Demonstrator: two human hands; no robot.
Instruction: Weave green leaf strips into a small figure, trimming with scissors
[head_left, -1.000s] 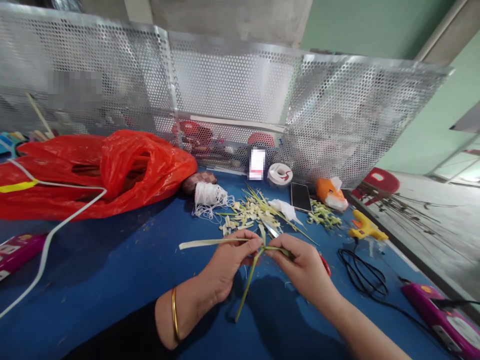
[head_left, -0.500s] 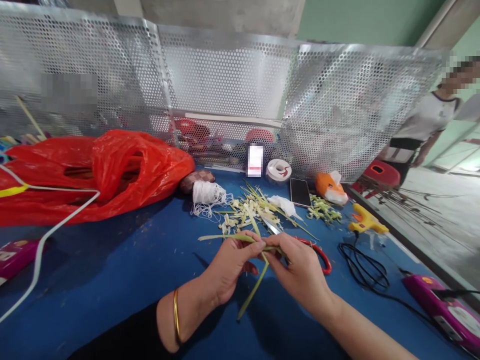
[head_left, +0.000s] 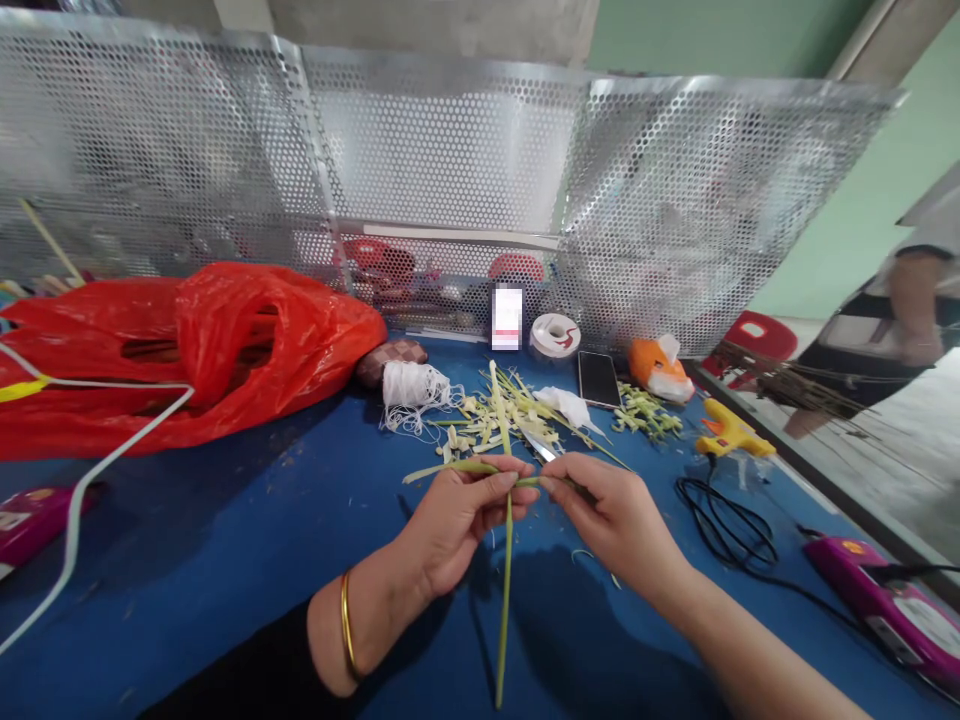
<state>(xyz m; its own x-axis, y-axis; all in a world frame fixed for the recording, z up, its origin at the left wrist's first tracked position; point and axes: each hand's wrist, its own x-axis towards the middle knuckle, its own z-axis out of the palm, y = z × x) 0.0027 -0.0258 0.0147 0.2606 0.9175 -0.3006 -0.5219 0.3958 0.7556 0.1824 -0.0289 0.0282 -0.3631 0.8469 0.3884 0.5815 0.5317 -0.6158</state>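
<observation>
The left hand [head_left: 457, 515], a gold bangle [head_left: 346, 640] at its wrist, and the right hand [head_left: 615, 512] meet knuckles-up above the blue tabletop [head_left: 225, 520]. Thumbs and forefingers pinch tight on thin green leaf strips [head_left: 504, 590] crossing between them; one runs from 12 to 6 o'clock. The right hand covers the horizontal strip's end and the base of a metal blade [head_left: 537, 447].

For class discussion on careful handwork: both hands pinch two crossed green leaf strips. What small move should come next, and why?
Probably fold the long strip over the crosswise strip at their crossing. The left hand and right hand both pinch there, so the crossing is held, while the long strip's lower end lies free toward the person.
</observation>
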